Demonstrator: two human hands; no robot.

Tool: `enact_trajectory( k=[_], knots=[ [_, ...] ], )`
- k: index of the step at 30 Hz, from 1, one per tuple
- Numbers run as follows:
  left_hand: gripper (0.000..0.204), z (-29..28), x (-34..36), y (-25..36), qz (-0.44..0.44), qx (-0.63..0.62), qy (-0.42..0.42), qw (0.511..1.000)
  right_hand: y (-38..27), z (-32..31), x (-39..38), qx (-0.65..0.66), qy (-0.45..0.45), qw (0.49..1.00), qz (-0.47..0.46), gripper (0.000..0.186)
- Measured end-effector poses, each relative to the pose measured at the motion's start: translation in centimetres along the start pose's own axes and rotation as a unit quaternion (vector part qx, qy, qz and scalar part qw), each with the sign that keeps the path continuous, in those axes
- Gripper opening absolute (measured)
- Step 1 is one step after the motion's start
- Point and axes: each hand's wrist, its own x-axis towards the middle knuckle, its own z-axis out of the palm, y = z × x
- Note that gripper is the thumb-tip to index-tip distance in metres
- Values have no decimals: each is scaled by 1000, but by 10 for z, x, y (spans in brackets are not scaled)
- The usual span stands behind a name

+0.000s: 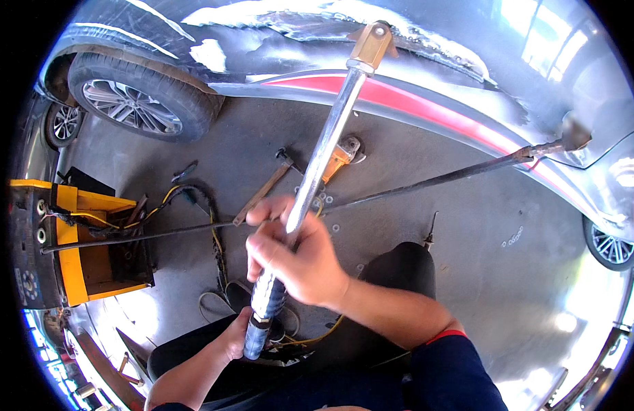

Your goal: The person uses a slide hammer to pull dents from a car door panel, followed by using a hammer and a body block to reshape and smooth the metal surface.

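- Your chrome bar (327, 147), the landmark here, slants up toward the grey car (440, 82); its brass-coloured head (371, 49) overlaps the damaged panel, and you cannot tell whether they touch.
- Your left hand (236, 339) is closed on the dark grip (255, 340) at the bar's lower end, its fingers mostly hidden behind it.
- Your right hand (303, 264) curls around the bar farther up; its fingers are blurred, so you cannot tell how firmly they press.
- A long dark rod (426, 181) passes beneath the bar, part of it hidden by your right hand; its right end is blurred.
- The orange grinder (340, 159) lies just beside the bar, partly covered by it.
- The hammer (265, 188) lies left of the bar, clear of it.
- Well left of the bar, the yellow cabinet (71, 274) has side-panel marks too small to read.
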Motion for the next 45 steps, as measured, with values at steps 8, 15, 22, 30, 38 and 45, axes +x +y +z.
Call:
enact_trajectory(
  k=[8, 15, 22, 30, 38, 45],
  knots=[
    [27, 13, -17, 25, 14, 27, -13, 999, 29, 14, -24, 73, 65, 994, -46, 19],
    [48, -53, 15, 9, 180, 23, 141, 973, 9, 19, 7, -107, 64, 990, -67, 37],
    [43, -29, 40, 119, 48, 158, 26, 986, 6, 15, 35, -65, 143, 988, -4, 15],
    [55, 8, 119, 119, -250, 381, -289, 842, 43, -4, -56, -103, 292, 951, -6, 15],
    [61, 21, 189, 101, -112, 787, -203, 571, 87, -106, -121, 54, 694, 717, -42, 32],
    [83, 234, -23, 356, 739, 673, -34, -24, 123, -199, -152, 9, 732, 679, 50, 33]
  ],
)
